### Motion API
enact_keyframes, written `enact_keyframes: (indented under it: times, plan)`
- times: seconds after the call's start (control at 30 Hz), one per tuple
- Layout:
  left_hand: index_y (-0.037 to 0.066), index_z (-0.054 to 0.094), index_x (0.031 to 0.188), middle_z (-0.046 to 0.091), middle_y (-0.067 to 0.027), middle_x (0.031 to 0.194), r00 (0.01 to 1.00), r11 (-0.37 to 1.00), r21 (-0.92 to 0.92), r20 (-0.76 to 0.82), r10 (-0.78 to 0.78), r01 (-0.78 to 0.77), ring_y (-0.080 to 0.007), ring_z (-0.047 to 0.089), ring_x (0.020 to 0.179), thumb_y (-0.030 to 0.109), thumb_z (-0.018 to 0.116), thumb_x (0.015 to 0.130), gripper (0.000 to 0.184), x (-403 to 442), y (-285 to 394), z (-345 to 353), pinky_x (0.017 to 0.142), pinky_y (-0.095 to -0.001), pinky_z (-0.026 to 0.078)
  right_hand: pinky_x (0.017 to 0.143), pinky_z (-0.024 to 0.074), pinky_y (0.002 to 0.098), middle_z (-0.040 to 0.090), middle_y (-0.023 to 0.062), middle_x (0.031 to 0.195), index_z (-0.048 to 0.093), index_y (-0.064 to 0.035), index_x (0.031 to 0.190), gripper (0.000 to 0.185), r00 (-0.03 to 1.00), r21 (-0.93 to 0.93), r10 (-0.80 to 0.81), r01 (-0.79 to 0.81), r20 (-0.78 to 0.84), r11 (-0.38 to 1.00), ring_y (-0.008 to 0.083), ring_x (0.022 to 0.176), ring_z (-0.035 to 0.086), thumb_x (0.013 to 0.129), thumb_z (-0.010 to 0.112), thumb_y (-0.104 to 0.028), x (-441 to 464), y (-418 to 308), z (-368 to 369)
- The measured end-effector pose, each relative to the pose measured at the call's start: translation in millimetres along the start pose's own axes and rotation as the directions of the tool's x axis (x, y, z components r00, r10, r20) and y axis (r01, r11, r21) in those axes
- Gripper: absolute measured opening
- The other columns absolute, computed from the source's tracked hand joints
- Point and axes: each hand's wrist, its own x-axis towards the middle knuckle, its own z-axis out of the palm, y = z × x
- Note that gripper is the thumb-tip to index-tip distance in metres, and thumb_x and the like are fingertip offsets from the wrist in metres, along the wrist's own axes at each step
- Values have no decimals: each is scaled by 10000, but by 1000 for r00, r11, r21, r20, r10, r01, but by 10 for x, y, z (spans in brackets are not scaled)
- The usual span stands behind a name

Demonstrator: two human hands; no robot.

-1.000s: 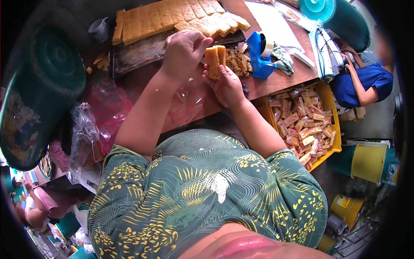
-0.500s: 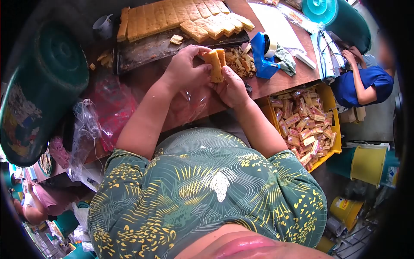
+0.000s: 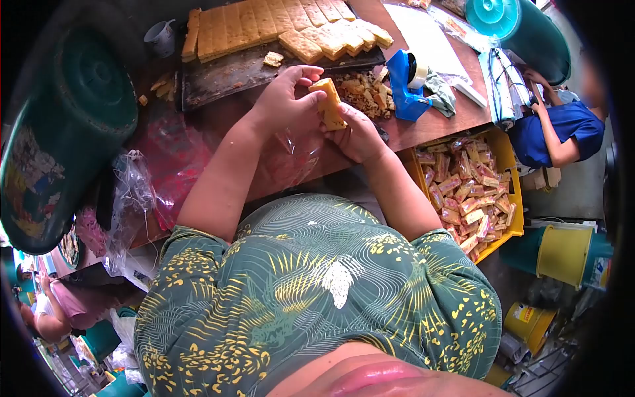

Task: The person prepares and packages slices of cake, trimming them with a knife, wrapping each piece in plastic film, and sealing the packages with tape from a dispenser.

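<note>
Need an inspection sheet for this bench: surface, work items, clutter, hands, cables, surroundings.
Surface: brown table; liquid spills: nothing seen
Work items: cut cake on dark tray; wrapped bars in yellow crate
Clutter: cake scraps, blue tape dispenser, cloth, white cup
Hands: right hand holds cake bar; left hand beside it, contact unclear
Cables: dark cord looped near table's right end
Surroundings: green bin left; co-worker right

Forearms (image 3: 228,159) angled inward, left hand (image 3: 291,96) curled, right hand (image 3: 358,135) gripping.
</note>
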Motion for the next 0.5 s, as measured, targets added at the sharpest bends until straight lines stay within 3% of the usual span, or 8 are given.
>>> enact_keyframes:
  times: [0.07, 0.17, 0.3, 0.4, 0.43, 0.5]
  plan:
    - [26, 571, 1405, 662, -72, 1230, 982, 913, -361, 102, -162, 188, -144, 623, 1123, 206, 762, 966, 512, -62, 66, 49, 994, -305, 510, 899, 558, 336, 677, 80, 1213, 562, -29, 1360, 427, 998, 48, 57, -58, 27, 997, 177, 1035, 675, 1090, 543, -359, -24, -11, -22]
    - [32, 534, 1452, 658, -65, 1246, 925, 860, -370, 283, -256, 351, -135, 622, 1126, 243, 752, 980, 561, -116, 208, -2, 986, -297, 515, 902, 558, 325, 675, 78, 1221, 564, -21, 1366, 444, 993, 101, 113, -117, 39, 988, 177, 1049, 673, 1089, 541, -367, -37, -18, -51]
    - [9, 553, 1396, 675, -89, 1200, 963, 902, -339, 132, -237, 268, -131, 639, 1088, 213, 776, 956, 534, -137, 54, 15, 949, -298, 545, 939, 552, 313, 674, 75, 1236, 546, -29, 1404, 478, 993, 60, 111, -109, -37, 992, 174, 1086, 669, 1084, 557, -384, -44, -77, 190]
    - [19, 571, 1361, 661, -55, 1153, 953, 890, -368, -31, -301, 269, -113, 626, 1047, 215, 767, 969, 480, -213, 141, 12, 937, -278, 530, 955, 550, 313, 682, 76, 1230, 583, -26, 1372, 427, 933, -299, -123, 17, -339, 954, 170, 1066, 680, 1052, 640, -304, -96, -75, 311]
    - [17, 573, 1358, 662, -53, 1145, 956, 896, -369, -62, -287, 245, -107, 626, 1036, 207, 768, 968, 476, -226, 115, 1, 929, -273, 531, 940, 553, 310, 686, 75, 1213, 600, -22, 1346, 399, 913, -509, -259, 66, -317, 858, 163, 1047, 681, 1035, 665, -263, -95, -59, 267]
    - [13, 578, 1351, 665, -50, 1127, 959, 908, -370, -120, -257, 197, -97, 626, 1016, 193, 771, 965, 467, -255, 59, 0, 915, -263, 532, 910, 560, 305, 692, 73, 1180, 635, -14, 1294, 350, 849, -840, -495, 124, -186, 528, 149, 1011, 684, 999, 716, -183, -107, -42, 213]
